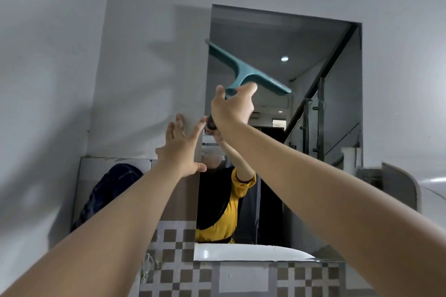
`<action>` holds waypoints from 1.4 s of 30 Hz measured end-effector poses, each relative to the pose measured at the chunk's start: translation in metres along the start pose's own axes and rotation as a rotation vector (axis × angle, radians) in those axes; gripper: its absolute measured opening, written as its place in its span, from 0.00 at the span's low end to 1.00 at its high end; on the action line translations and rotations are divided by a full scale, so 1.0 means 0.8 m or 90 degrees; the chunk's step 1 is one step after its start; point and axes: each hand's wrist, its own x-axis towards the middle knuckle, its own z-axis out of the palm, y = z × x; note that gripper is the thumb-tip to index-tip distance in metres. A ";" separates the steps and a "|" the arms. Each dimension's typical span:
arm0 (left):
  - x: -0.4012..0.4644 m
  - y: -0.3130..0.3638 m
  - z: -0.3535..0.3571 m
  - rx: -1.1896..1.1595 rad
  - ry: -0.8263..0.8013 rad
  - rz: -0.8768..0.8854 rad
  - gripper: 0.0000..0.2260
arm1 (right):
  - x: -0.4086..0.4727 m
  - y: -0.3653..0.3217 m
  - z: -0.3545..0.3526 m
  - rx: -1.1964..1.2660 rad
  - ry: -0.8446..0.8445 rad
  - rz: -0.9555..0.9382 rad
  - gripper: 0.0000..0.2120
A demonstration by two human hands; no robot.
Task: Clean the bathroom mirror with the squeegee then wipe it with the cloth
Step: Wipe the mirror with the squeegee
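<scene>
The bathroom mirror [325,113] hangs on the grey wall, a tall rectangle reflecting a stairway and a person in yellow. My right hand [233,107] grips the handle of a teal squeegee [243,67], whose blade slants from upper left to lower right against the upper left part of the glass. My left hand [181,149] is raised with fingers spread, flat near the wall at the mirror's left edge, holding nothing. A dark blue cloth [108,195] hangs on the wall to the lower left.
Below the mirror runs a band of brown and white checkered tiles [173,251]. A white basin's reflection [241,252] shows at the mirror's bottom edge. A grey curved fixture [398,185] juts from the wall on the right.
</scene>
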 end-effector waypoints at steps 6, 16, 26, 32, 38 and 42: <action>-0.008 -0.003 0.003 -0.030 0.006 0.023 0.50 | -0.016 0.022 -0.001 -0.083 -0.027 -0.078 0.09; -0.035 -0.024 0.034 0.039 -0.024 0.110 0.51 | 0.044 0.050 -0.135 -0.328 -0.069 -0.271 0.14; -0.037 -0.016 0.036 -0.001 -0.042 0.064 0.52 | 0.098 0.039 -0.238 -0.413 -0.163 -0.290 0.17; -0.040 -0.006 0.033 -0.006 -0.065 0.032 0.52 | 0.124 0.045 -0.300 -0.423 -0.145 -0.289 0.17; -0.043 0.002 0.028 0.007 -0.076 0.015 0.52 | 0.127 0.067 -0.358 -0.386 -0.094 -0.241 0.14; -0.045 0.005 0.026 0.009 -0.073 0.014 0.51 | 0.122 0.078 -0.372 -0.361 -0.067 -0.209 0.12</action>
